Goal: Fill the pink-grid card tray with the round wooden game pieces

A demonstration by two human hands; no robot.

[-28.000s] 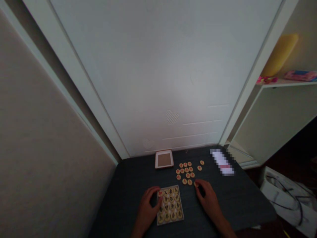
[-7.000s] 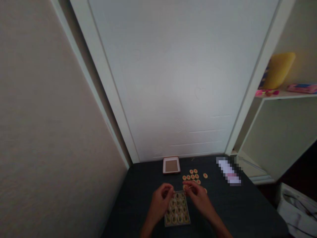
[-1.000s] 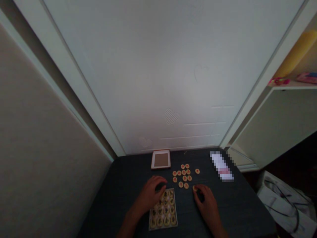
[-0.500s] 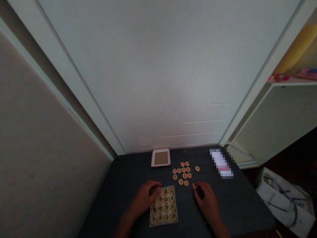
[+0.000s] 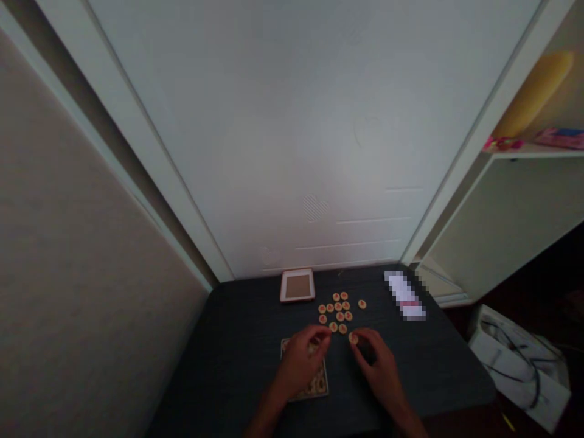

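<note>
Over the tray of round xiangqi pieces (image 5: 320, 384) is my left hand (image 5: 301, 359), covering much of it. Its thumb and index finger curve toward each other with a small gap at the tips, and no piece shows between them. My right hand (image 5: 376, 362) pinches a single xiangqi piece (image 5: 353, 338) between thumb and index finger, just right of my left fingertips. Beyond both hands lie several loose round pieces with red markings (image 5: 340, 316) in a loose cluster. One more piece (image 5: 362, 304) sits apart to their right.
An open shallow box or lid (image 5: 297, 286) with a brown inside stands at the back of the dark table (image 5: 237, 340). A pixelated pale object (image 5: 405, 296) lies at the right rear. A white box with cables (image 5: 520, 365) is beyond the table's right edge.
My left hand has moved right, from the tray's upper left corner toward my right hand. My right hand still holds its piece, now shifted slightly left. The camera view has shifted a little.
</note>
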